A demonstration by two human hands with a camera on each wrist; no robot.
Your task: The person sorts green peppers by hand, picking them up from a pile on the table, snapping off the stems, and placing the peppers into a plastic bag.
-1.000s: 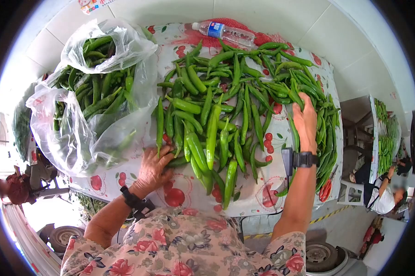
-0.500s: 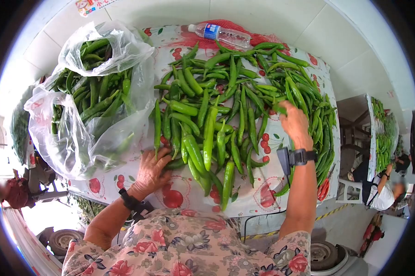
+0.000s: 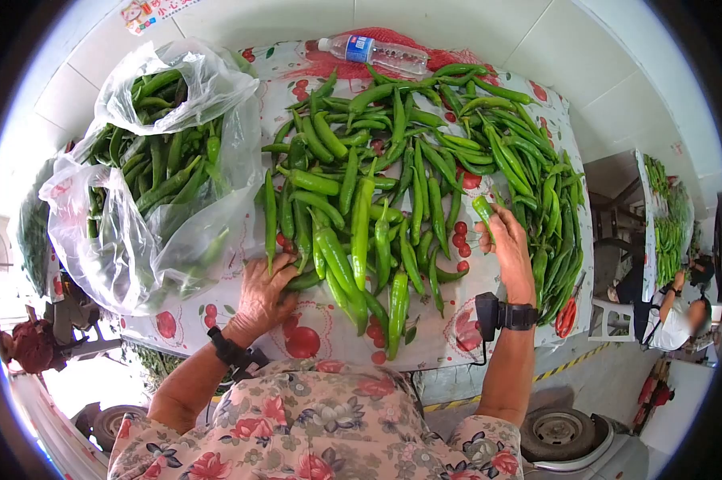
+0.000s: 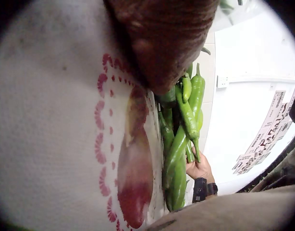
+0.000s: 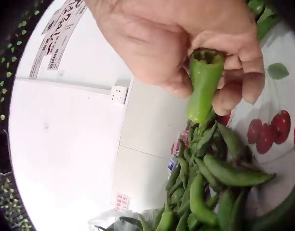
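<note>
Between the thumb and fingers of the right hand [image 3: 507,250] is a short green pepper piece [image 3: 483,211], held above the cloth between the middle pile and the right-hand pile. The right wrist view shows this piece [image 5: 205,84] with a ragged, hollow end by the palm of the hand [image 5: 186,38]. At the near left edge of the middle pile of long green peppers [image 3: 337,260], the left hand [image 3: 263,298] rests on the cloth, fingers loosely bent beside a dark green pepper [image 3: 303,281]. Its fingertips are hidden in the left wrist view.
A clear plastic bag [image 3: 141,268] full of peppers stands at the left. A plastic bottle [image 3: 389,56] lies on red netting [image 3: 445,58] at the back. More peppers [image 3: 561,208] are heaped along the right edge, with red-handled scissors [image 3: 567,317] near the front corner.
The right hand has drawn back from the right-hand pile toward the body, and a short pepper piece now shows in its fingers. The left hand has stayed in place.
</note>
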